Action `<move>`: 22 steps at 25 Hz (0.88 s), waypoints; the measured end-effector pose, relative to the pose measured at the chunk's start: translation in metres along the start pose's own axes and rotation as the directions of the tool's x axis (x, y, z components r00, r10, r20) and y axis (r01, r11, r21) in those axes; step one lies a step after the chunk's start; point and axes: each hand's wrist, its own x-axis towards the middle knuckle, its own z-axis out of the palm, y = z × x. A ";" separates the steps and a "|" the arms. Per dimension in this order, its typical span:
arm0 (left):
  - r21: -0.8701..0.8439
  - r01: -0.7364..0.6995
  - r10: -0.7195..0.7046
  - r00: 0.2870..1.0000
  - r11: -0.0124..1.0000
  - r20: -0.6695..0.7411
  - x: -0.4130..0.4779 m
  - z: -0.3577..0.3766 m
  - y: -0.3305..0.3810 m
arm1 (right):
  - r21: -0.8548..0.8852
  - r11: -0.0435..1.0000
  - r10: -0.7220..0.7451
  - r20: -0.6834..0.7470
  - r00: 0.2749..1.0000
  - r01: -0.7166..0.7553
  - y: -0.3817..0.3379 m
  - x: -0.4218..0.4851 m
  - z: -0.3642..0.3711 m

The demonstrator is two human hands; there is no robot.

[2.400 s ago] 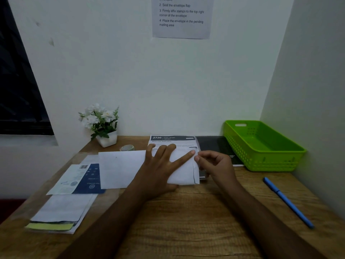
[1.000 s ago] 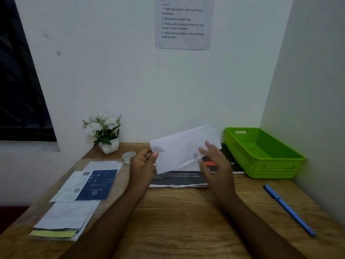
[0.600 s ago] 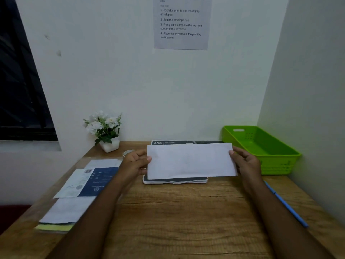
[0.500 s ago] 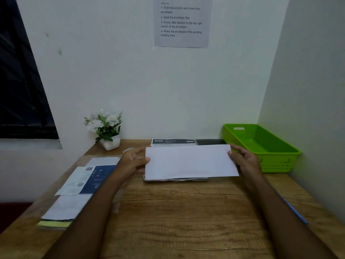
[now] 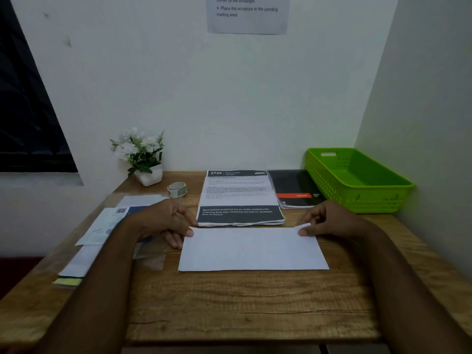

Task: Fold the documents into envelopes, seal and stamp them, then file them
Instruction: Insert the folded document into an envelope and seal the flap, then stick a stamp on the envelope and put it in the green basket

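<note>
White rectangular paper envelope (image 5: 252, 249), long axis spanning between: I am pinching its far corners with left hand (image 5: 163, 222), right hand (image 5: 332, 221).

Showing two bare forearms (image 5: 102, 277) filling the lower corners, ending in a bare left hand (image 5: 163, 222) and bare right hand (image 5: 332, 221), showing short-trimmed thumbnails (image 5: 190, 233) catching light

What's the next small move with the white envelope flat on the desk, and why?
Probably release the left hand and reach for the small patterned tape roll just behind it. The white rectangular paper envelope lies flat on the wooden desk, each hand pinching a far corner; the right hand can hold it alone. Its upper face shows no stamp. Flap state cannot be told.
</note>
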 end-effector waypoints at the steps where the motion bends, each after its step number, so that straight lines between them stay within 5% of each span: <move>1: 0.019 0.008 -0.008 1.000 1.000 0.006 0.000 0.001 0.001 | -0.021 1.000 0.004 0.019 1.000 -0.004 0.000 0.000 0.000; 12: 0.141 -0.034 0.040 0.998 0.989 -0.042 0.003 0.005 0.003 | -0.116 0.993 -0.035 -0.061 0.998 0.028 0.003 0.007 -0.001; 15: 0.162 -0.125 0.154 0.971 0.979 -0.183 0.006 0.004 0.001 | -0.140 0.988 -0.084 -0.157 0.984 0.062 0.004 0.010 0.001; 17: 0.209 -0.219 0.289 0.866 0.953 -0.407 0.014 0.003 -0.004 | -0.186 0.978 -0.133 -0.209 0.969 0.095 0.003 0.012 0.004; 19: 0.295 -0.262 0.392 0.689 0.919 -0.610 0.023 0.002 -0.011 | -0.243 0.962 -0.187 -0.242 0.952 0.127 0.002 0.017 0.009; 22: 0.479 -0.146 0.475 0.541 0.866 -0.694 0.037 -0.002 -0.022 | -0.285 0.938 -0.270 -0.237 0.933 0.199 -0.001 0.023 0.021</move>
